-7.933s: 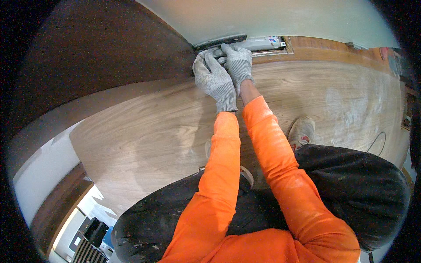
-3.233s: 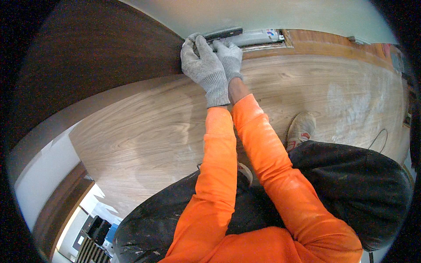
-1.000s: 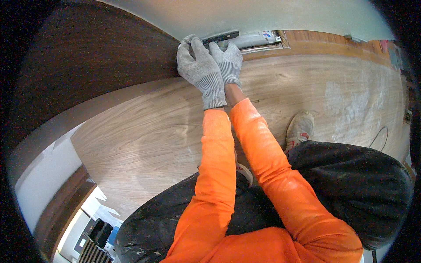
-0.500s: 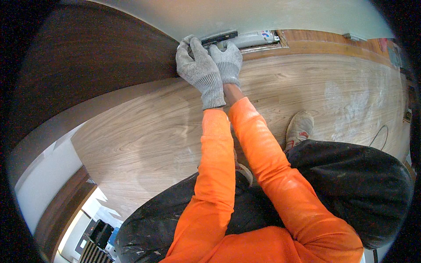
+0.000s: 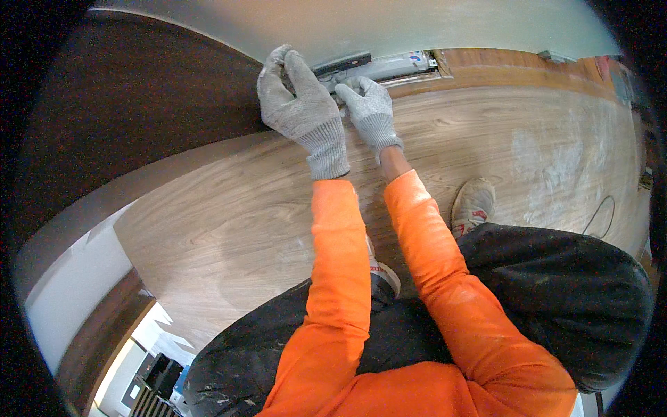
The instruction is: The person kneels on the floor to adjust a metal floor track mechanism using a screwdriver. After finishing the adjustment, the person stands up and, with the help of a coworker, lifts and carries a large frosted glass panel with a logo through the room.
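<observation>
Soft light brightened the wood-grain surface (image 5: 236, 208), while the dark brown panel (image 5: 153, 90) looked dim and grainy. Fisheye distortion bowed straight edges near the blackened rim.

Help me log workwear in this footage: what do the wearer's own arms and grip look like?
The left grip and right grip wear matching grey knit gloves, smudged, with ribbed cuffs. Both arms have long, bright orange sleeves; the right one shows pale smudges. I see no printed markings or cables on either.
</observation>
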Demonstrator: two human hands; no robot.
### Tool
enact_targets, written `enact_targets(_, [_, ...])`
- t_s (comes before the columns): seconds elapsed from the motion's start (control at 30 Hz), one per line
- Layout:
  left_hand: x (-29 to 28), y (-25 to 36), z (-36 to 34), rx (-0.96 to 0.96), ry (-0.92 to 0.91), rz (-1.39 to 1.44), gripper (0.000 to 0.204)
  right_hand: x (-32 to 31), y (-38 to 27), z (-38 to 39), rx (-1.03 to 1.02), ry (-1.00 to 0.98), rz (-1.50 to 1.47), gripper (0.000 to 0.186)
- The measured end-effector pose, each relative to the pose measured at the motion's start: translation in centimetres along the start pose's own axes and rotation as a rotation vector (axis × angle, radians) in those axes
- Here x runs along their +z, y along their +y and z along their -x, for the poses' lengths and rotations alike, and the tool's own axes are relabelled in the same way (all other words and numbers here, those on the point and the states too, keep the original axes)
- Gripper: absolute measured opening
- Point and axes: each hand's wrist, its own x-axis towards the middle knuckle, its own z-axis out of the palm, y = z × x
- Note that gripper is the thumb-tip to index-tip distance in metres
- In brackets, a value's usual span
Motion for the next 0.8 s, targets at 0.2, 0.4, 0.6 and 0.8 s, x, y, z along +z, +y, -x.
enact_targets(0.2, [-0.6,3.1,-1.5,0.005,0.011,-0.021,0.017,-2.6,-0.6,-0.6,-0.032,-0.261,0.107,0.031])
enact_targets(0.4, [-0.8,6.6,-2.3,0.124,0.042,0.011,0.021,-4.2,-0.3,-0.2,-0.193,-0.425,0.552,0.024])
enact_targets(0.6, [0.4,9.7,-4.0,0.306,0.008,0.206,0.019,-5.0,0.6,0.4,-0.212,-0.783,0.654,0.027])
enact_targets(0.8, [2.2,12.3,-6.6,0.807,-0.21,0.036,0.013,-5.4,0.0,0.6,-0.203,-0.691,0.614,0.03])
